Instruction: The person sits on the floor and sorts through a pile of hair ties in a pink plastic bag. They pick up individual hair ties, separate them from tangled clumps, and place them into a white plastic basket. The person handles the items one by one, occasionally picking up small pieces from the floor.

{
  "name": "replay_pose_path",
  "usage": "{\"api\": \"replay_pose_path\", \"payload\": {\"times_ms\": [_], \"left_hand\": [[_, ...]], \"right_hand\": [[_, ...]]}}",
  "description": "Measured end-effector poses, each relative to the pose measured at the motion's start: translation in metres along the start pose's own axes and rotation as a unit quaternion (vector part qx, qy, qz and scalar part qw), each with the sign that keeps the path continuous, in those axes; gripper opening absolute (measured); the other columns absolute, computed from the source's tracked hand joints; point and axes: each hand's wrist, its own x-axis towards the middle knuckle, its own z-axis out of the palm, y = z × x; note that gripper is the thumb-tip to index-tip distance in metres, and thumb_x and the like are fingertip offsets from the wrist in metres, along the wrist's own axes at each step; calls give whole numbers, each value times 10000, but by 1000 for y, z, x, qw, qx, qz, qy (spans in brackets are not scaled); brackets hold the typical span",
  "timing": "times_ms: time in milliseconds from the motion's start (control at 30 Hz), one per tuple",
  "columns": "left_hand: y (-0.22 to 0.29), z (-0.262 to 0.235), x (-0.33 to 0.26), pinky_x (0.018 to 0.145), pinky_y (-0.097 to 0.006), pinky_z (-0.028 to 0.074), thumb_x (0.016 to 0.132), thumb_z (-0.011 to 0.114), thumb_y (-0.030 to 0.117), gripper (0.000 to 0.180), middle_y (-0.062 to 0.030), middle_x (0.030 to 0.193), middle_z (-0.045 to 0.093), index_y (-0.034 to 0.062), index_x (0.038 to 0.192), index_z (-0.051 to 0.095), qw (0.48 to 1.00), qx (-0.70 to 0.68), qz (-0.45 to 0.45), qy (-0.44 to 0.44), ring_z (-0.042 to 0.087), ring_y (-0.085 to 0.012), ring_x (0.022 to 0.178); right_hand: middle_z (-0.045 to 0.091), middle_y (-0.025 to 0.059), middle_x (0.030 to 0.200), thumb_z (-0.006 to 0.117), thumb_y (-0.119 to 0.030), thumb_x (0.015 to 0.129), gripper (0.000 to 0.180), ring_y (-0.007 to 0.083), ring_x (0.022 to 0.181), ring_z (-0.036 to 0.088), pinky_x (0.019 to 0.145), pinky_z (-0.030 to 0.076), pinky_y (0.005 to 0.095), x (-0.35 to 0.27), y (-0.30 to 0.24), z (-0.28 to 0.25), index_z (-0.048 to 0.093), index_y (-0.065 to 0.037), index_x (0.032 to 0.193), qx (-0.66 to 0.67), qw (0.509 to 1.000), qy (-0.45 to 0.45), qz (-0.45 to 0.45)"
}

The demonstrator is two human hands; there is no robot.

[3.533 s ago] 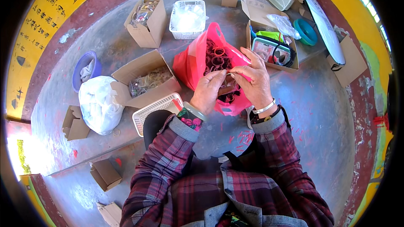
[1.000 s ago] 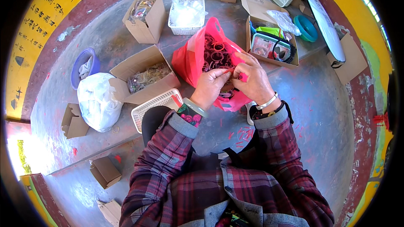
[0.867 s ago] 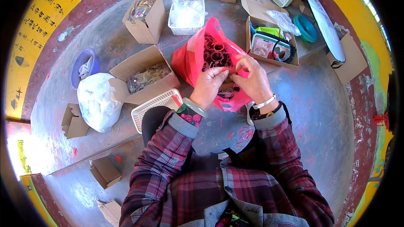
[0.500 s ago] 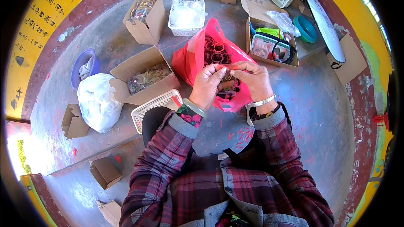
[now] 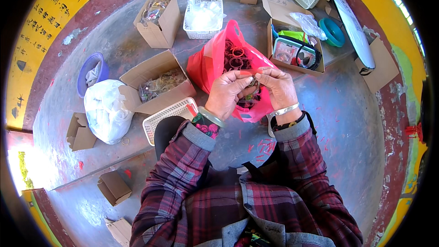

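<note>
My left hand [image 5: 227, 93] and my right hand [image 5: 281, 90] meet in front of me, both with thumb and fingers pinched together. Between their fingertips stretches a thin red strip [image 5: 248, 72], partly covered by the fingers. Behind and below them a bright pink plastic bag [image 5: 203, 66] stands with its mouth open. Inside the bag lie many dark and red rings [image 5: 237, 52], partly hidden by my hands. Left of my left wrist, a cream slotted basket [image 5: 150, 130] has a red piece at its right end.
An open cardboard box [image 5: 160, 106] of small packets and a stuffed white plastic bag [image 5: 108, 114] stand to the left. Farther off are a white basket [image 5: 201, 33], another carton [image 5: 168, 27] and, at right, a box [image 5: 297, 67] of mixed items. Red scraps [image 5: 265, 147] litter the floor.
The fingertips have shifted slightly, and the right fingers now lie a little farther along the red strip, showing more of it. Everything around stays put.
</note>
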Motion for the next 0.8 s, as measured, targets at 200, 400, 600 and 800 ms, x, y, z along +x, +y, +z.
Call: {"api": "replay_pose_path", "payload": {"times_ms": [200,400,600,800], "left_hand": [[-4,-7,3,799,-306,536,862,544,33,119,-117,974,613,-23,960,581,1000,-7,-9,13,625,-205,867],[0,-2,1,828,-315,530,870,525,27,135,-135,985,606,-51,969,574,999,-41,-8,9,610,-216,912],[1,-2,0,885,-350,501,893,487,38,167,-153,1007,593,-75,992,558,999,-41,-3,2,592,-234,959],[-2,-5,1,902,-368,481,908,471,70,188,-145,994,592,-72,999,553,999,-39,7,0,591,-238,955]], "right_hand": [[628,29,764,663,20,738,78,89,690,565,656,439,207,-3,2,6,653,2,813,-14,999,-8,-30],[626,21,759,641,-13,777,49,88,683,554,647,428,213,-1,5,4,645,-10,825,26,999,22,20],[627,21,760,641,-44,793,49,88,697,557,655,434,217,2,7,1,642,-8,825,50,998,28,37],[629,39,761,626,-79,812,96,125,741,587,647,453,243,0,5,6,645,-2,864,-90,990,100,-49]]}}
